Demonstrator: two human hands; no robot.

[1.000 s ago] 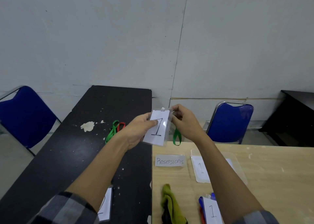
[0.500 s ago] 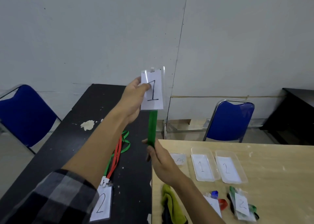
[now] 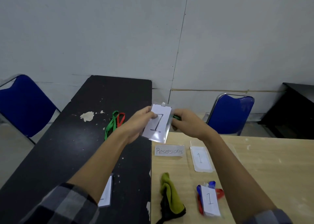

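Badge (image 3: 157,123) marked "1", held above table (image 3: 254,164): left hand (image 3: 137,124) pinches its edge; right hand (image 3: 186,123) grips green lanyard (image 3: 176,117) behind.

We see clear badge holder (image 3: 157,123) w/ white card marked 1: upright, slight tilt, held mid-air. Green lanyard (image 3: 176,117) bunched at its right edge, mostly hidden.

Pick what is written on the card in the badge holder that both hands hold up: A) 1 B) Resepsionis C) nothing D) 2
A: the badge holder, pinched by the left hand, shows a card with a handwritten 1, while the right hand grips its green lanyard at the holder's edge.
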